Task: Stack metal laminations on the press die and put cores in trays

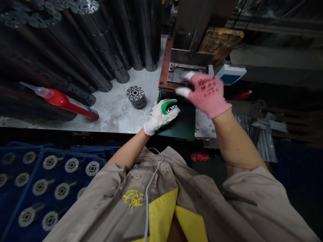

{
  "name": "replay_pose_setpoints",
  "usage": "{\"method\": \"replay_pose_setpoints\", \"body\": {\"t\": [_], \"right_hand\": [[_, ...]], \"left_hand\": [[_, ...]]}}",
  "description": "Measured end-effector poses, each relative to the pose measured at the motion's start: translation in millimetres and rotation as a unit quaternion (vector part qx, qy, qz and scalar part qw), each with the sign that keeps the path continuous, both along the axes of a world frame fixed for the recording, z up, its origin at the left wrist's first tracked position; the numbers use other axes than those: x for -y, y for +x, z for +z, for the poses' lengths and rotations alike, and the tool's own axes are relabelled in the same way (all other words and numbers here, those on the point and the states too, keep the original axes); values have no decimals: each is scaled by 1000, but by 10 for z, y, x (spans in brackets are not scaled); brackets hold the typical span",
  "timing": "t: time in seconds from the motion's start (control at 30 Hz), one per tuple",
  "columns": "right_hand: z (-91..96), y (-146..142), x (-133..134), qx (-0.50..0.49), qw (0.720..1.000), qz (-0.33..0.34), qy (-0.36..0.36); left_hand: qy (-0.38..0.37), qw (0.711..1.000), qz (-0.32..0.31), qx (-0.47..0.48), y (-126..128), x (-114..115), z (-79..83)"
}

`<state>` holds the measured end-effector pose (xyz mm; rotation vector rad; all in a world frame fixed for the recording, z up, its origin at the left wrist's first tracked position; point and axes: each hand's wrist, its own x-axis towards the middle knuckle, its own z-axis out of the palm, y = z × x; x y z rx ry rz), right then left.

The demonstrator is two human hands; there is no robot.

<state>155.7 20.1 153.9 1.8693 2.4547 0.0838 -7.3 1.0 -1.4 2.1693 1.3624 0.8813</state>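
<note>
Right now you are working at the press (191, 30) with both gloved hands. Your left hand (161, 116), in a white glove with a green palm, is curling its fingers closed over a slotted steel core (172, 108) lying on a green mat (183, 126) just in front of the press; the glove is hiding most of that core. Your right hand (207, 94), in a pink glove, is hanging open and empty above the mat, its fingers reaching toward the press die (185, 72). Left of the press, one short stack of slotted cores (136, 96) is sitting on the steel bench (111, 117), near one red adhesive bottle (68, 104) and tall columns of cores (101, 43), too many and too dark to count. Nearer you than the press, twelve shafted cores (49, 162) are lying in a blue tray (39, 149); these look finished, while the columns are standing in reserve.
</note>
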Motion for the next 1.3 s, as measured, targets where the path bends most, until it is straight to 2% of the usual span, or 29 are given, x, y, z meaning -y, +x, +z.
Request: {"method": "replay_pose_setpoints", "body": {"t": [0.03, 0.1, 0.17, 0.23, 0.33, 0.43, 0.53, 0.6, 0.67, 0.73, 0.8, 0.9, 1.0, 1.13, 1.23, 1.3], "right_hand": [[2, 30, -82, -4, 999, -22, 46], [-31, 62, -223, -8, 995, -32, 96], [-79, 83, -272, -21, 994, -8, 109], [-117, 110, -199, -32, 995, 10, 98], [-198, 133, 31, -54, 998, 14, 16], [-362, 87, 180, -45, 994, 30, -99], [-455, 19, 179, 5, 983, 58, -176], [-387, 13, 139, 15, 977, 95, -192], [-235, 36, 83, -1, 982, 101, -159], [-72, 56, 2, -26, 996, 58, -56], [37, 48, -101, -23, 999, -5, 33], [64, 6, -209, 2, 998, -36, 60], [-18, 6, -133, -5, 999, -13, 42], [-251, 31, 159, -43, 998, 31, -32], [-419, -74, 313, -3, 991, 60, -122], [-453, -210, 352, 41, 983, 73, -164]], "left_hand": [[4, 1000, 12, 5, 28, 1, -4], [16, 1000, 22, 14, 67, 4, -23], [23, 999, 25, 14, 75, 9, -47], [25, 999, 21, 8, 55, 16, -64], [27, 1000, 0, 0, 7, 22, -70], [31, 999, -11, -8, -30, 13, -61], [27, 999, -38, -11, -47, 2, -56], [23, 999, -42, -4, -51, -1, -67], [21, 1000, -16, 6, -57, -1, -84], [20, 1000, 5, 17, -77, 1, -86], [23, 999, -13, 26, -121, 3, -61], [21, 997, -68, 33, -205, 9, 4], [13, 995, -94, 20, -232, 16, 26], [25, 998, -61, 3, -150, 11, -41], [31, 998, -48, -1, -106, 1, -84], [31, 998, -58, -1, -113, -5, -93]]}}
